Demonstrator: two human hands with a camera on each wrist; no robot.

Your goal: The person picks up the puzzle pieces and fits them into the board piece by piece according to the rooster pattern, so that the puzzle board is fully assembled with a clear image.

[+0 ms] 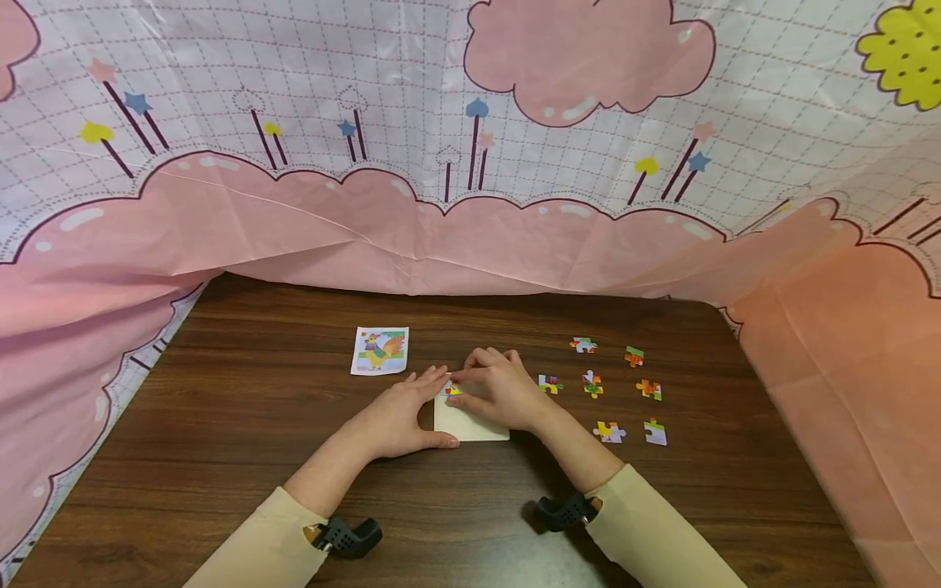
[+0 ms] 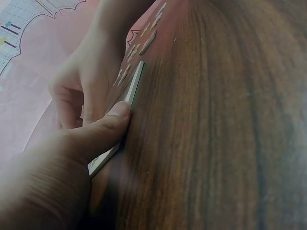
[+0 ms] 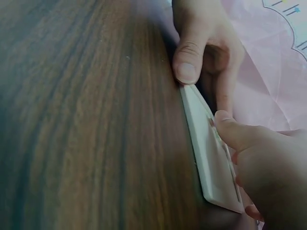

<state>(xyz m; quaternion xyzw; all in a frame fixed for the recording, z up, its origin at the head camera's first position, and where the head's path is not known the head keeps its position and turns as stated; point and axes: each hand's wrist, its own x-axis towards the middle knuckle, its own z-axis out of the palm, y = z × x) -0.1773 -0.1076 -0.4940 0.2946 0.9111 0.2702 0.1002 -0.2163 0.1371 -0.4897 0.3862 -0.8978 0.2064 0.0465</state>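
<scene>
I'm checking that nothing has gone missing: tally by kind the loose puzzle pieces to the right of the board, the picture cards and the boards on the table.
Loose puzzle pieces: 7
Picture card: 1
Board: 1
Total: 9

Left hand [image 1: 400, 416], thumb spread from fingers; right hand [image 1: 503, 392], fingers curled

The right hand [image 1: 507, 396] grips a puzzle piece [image 1: 453, 389], seemingly inside the far-left corner of the board [image 1: 478, 423]. Left of this grip is the left hand [image 1: 397, 420]; beyond it, a card [image 1: 380, 351]. Seven loose pieces [image 1: 608, 432] lie rightward.
</scene>
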